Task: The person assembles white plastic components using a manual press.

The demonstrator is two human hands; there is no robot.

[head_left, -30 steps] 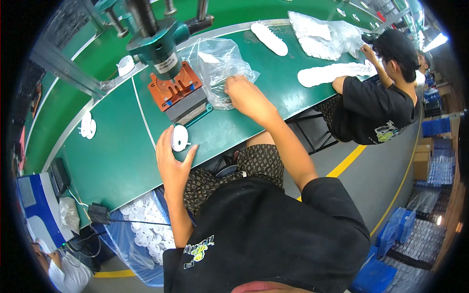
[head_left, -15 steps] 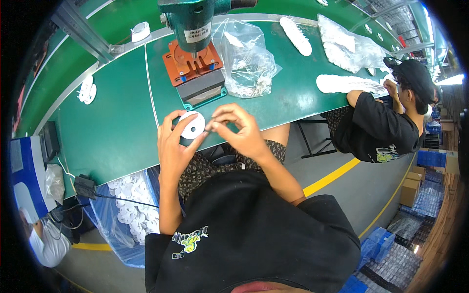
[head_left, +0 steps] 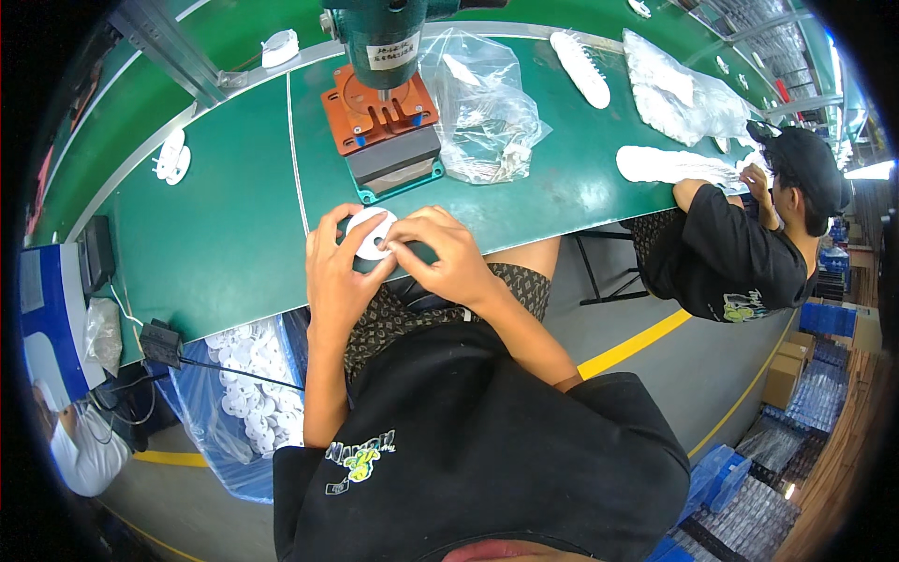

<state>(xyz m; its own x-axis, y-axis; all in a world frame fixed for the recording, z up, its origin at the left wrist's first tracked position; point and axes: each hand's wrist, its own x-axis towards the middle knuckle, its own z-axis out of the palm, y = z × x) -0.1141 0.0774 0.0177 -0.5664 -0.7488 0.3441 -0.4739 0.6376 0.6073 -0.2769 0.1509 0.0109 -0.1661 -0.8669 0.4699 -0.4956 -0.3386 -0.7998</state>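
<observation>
A round white plastic disc [head_left: 368,249] with a hole in its middle is held at the table's near edge. My left hand [head_left: 332,272] grips its rim between thumb and fingers. Closed in a pinch, my right hand [head_left: 448,258] has its fingertips at the disc's centre hole; whatever they may hold is too small or hidden. Just beyond the hands stands a green press [head_left: 382,37] over an orange fixture plate [head_left: 370,98] on a dark block. To its right lies a clear plastic bag [head_left: 482,112] with small metal-looking pieces inside.
A blue-lined bin [head_left: 201,412] of white discs stands below the table at left. White parts [head_left: 171,157] lie on the green table [head_left: 225,225]. Stacked white discs [head_left: 670,167] and another bag [head_left: 670,89] are at right, where a co-worker [head_left: 740,234] sits.
My right hand has moved left to the disc, its fingertips now at the centre hole. The left hand still holds the disc. The whole view has shifted slightly.
</observation>
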